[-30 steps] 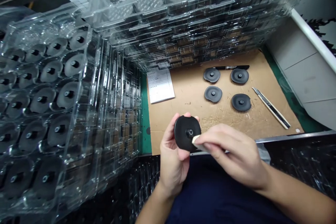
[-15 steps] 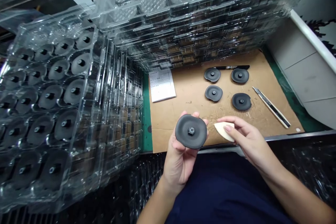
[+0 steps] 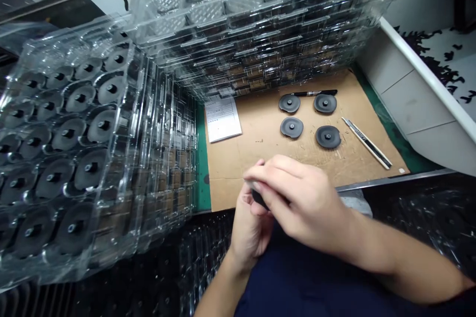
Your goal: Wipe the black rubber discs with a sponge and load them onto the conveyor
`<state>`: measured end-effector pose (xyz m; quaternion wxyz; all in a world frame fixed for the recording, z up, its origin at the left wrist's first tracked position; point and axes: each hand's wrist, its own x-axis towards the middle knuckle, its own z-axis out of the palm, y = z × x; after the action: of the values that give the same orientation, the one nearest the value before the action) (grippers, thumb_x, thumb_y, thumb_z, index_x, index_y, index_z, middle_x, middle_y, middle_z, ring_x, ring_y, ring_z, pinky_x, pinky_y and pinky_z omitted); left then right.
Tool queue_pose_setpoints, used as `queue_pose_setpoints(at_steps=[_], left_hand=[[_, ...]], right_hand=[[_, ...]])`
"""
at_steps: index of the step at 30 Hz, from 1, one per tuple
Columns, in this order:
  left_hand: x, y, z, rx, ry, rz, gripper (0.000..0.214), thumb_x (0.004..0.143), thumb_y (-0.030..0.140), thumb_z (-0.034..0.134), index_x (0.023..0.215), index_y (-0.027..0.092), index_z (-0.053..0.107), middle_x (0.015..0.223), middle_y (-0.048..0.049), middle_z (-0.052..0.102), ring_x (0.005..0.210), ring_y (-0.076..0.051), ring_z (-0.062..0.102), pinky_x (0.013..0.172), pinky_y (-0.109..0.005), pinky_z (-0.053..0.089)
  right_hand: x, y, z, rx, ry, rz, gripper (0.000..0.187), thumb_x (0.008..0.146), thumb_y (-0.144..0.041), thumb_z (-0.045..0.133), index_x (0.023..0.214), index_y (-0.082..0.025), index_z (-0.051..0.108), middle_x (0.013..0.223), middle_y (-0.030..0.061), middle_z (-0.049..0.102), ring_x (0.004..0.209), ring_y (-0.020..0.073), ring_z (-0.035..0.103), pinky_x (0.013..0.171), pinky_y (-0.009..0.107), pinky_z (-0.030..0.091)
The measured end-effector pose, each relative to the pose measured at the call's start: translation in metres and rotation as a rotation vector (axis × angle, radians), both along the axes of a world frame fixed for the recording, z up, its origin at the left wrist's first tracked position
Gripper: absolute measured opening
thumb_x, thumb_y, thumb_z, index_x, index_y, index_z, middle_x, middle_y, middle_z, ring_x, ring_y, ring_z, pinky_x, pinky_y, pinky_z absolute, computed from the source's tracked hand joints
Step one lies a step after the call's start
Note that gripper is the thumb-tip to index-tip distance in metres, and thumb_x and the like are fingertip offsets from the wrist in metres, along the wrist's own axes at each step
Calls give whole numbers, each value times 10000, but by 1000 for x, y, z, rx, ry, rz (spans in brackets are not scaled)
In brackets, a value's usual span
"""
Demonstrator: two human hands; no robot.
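My left hand (image 3: 250,218) is closed around a dark rounded disc (image 3: 259,199), held over the front edge of the cardboard. Only a dark sliver of it shows between the fingers. Over it lies my right hand (image 3: 303,195), its fingers curled and pressed against the disc. The cream sponge wedge that sat in those fingers a moment ago is hidden under them. Beyond the hands, several similar discs with a central metal stud lie on the cardboard, the nearest being a notched-edge disc (image 3: 327,136) and another disc (image 3: 291,128).
A sheet of cardboard (image 3: 245,158) covers the green bench. On it lie a paper pad (image 3: 223,120), a black pen (image 3: 311,93) and a utility knife (image 3: 366,142). Stacked clear trays (image 3: 167,158) with discs rise at left; more trays (image 3: 238,44) stand behind. A white bin (image 3: 405,79) stands right.
My right hand has moved left onto the disc in my left hand, covering most of it and the sponge wedge. The view has shifted slightly to the right.
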<state>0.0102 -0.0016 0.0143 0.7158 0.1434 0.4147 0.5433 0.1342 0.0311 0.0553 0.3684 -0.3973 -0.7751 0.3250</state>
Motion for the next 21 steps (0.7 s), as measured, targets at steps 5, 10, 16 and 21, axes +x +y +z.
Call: queue_pose_setpoints(at_steps=[5, 10, 16, 21], left_hand=[[1, -1, 7, 26, -60, -33, 558, 610, 348, 790, 1132, 278, 608, 1157, -20, 650, 1030, -215, 623, 923, -304, 493], [2, -1, 6, -58, -69, -64, 503, 652, 334, 764, 1127, 263, 614, 1141, -40, 659, 1009, -211, 633, 900, -295, 497], [2, 1, 6, -12, -109, -73, 578, 577, 415, 781, 1116, 274, 628, 1159, -38, 651, 1016, -217, 631, 881, -283, 510], [2, 0, -1, -115, -175, -163, 528, 616, 407, 769, 1101, 238, 642, 1073, -19, 680, 970, -192, 642, 842, -254, 521]], right_hand=[[17, -7, -9, 87, 24, 139, 239, 864, -93, 501, 1080, -130, 596, 971, 64, 660, 903, 144, 604, 871, 290, 498], [35, -15, -3, 51, -131, 125, 233, 872, -114, 479, 1066, -169, 595, 1010, 67, 657, 933, 172, 615, 821, 309, 521], [40, -10, 3, -21, -186, 118, 250, 869, -104, 465, 1073, -165, 597, 889, 51, 634, 792, 145, 592, 705, 270, 501], [42, 2, -10, 138, -203, -21, 278, 898, -137, 445, 1115, -204, 605, 982, 60, 658, 766, 152, 560, 704, 308, 450]])
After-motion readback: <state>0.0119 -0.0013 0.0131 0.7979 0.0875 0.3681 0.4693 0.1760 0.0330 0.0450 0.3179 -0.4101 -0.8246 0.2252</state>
